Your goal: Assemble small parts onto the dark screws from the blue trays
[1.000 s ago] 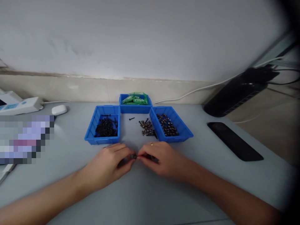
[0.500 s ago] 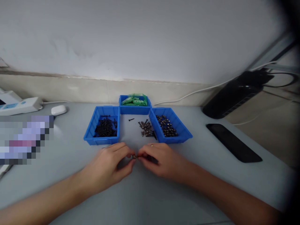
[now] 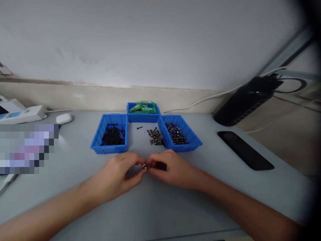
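Note:
My left hand [image 3: 117, 175] pinches a small shiny brass-coloured nut [image 3: 144, 166] between thumb and forefinger. Close against it, the fingertips of my right hand [image 3: 173, 169] are closed on a thin screw, mostly hidden by the fingers. Both hands meet just above the grey table, in front of the bins. Black screws [image 3: 112, 136] fill part of the left blue bin [image 3: 96, 147]. Small metal nuts [image 3: 177, 134] lie in the right blue bin [image 3: 194, 142]. Between these bins sits a pile of screws with metal pieces [image 3: 155, 136], and a single black screw [image 3: 139, 128] lies apart.
A third blue bin [image 3: 144, 118] at the back holds green plastic packets [image 3: 142, 107]. To the right are a black bottle [image 3: 240, 102] and a flat black object [image 3: 244, 150]. A white case [image 3: 64, 118], a power strip [image 3: 32, 113] and a blurred-out device [image 3: 27, 147] are on the left.
The brass-coloured nut has turned between my fingertips, and my two hands have drawn slightly closer together. The camera view has shifted a little; the bins stay in place.

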The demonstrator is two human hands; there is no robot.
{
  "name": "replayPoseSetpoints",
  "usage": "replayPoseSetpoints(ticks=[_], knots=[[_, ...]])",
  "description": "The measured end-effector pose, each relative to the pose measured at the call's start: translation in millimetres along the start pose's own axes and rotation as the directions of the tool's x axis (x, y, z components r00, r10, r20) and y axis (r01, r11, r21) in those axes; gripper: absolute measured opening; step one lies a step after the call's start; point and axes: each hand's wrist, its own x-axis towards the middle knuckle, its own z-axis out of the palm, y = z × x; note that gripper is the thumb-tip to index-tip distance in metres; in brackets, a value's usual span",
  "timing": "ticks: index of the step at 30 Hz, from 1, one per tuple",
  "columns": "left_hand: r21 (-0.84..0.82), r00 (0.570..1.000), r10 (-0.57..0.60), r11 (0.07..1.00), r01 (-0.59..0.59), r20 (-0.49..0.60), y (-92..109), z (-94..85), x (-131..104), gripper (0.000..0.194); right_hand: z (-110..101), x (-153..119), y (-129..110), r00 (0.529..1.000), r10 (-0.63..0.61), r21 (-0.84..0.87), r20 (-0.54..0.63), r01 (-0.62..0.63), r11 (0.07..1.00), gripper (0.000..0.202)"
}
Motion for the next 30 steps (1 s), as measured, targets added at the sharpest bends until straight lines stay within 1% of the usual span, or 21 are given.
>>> replayPoseSetpoints(ticks=[3,5,7,10,14,19,22,25,30], knots=[[0.034,1.000,0.029,0.999,-0.029,0.004,-0.2,-1.2,0.1,0.006,-4.2,-2.3,-2.4,0.998,0.037,0.089,0.045,-0.041,0.995,0.010],[0.052,0.998,0.061,0.997,-0.062,0.010,-0.9,-1.5,0.3,0.006,-5.2,-2.3,-2.9,0.996,0.044,0.114,0.083,-0.053,0.992,0.013],[0.053,0.996,0.091,0.994,-0.091,0.015,-1.9,-1.2,0.4,0.006,-4.5,-1.3,-2.9,0.994,0.057,0.122,0.095,-0.068,0.990,0.016],[0.068,0.995,0.098,0.993,-0.099,0.029,-3.4,-0.7,0.6,0.007,-2.7,0.6,-2.8,0.993,0.089,0.101,0.074,-0.096,0.990,0.015],[0.123,0.996,0.041,0.991,-0.050,0.075,-3.9,-2.5,0.7,0.011,-2.4,0.7,-1.3,0.994,0.098,0.125,0.046,-0.103,0.987,0.009],[0.098,0.992,0.032,0.994,-0.044,0.126,-2.0,-5.1,2.1,0.016,-3.2,-1.5,0.8,0.996,0.086,0.090,0.016,-0.087,0.992,0.010],[0.082,0.993,0.020,0.996,-0.030,0.114,-1.1,-4.7,2.9,0.017,-2.5,-1.5,0.7,0.996,0.087,0.067,0.028,-0.089,0.994,0.009],[0.069,0.996,0.040,0.997,-0.046,0.082,-1.3,-3.9,2.4,0.019,-2.2,-0.9,-0.1,0.995,0.089,0.052,0.038,-0.091,0.995,0.008],[0.054,0.997,0.069,0.996,-0.071,0.040,-2.2,-4.0,0.6,0.013,-4.2,-0.6,-1.7,0.997,0.074,0.037,0.008,-0.074,0.997,0.010]])
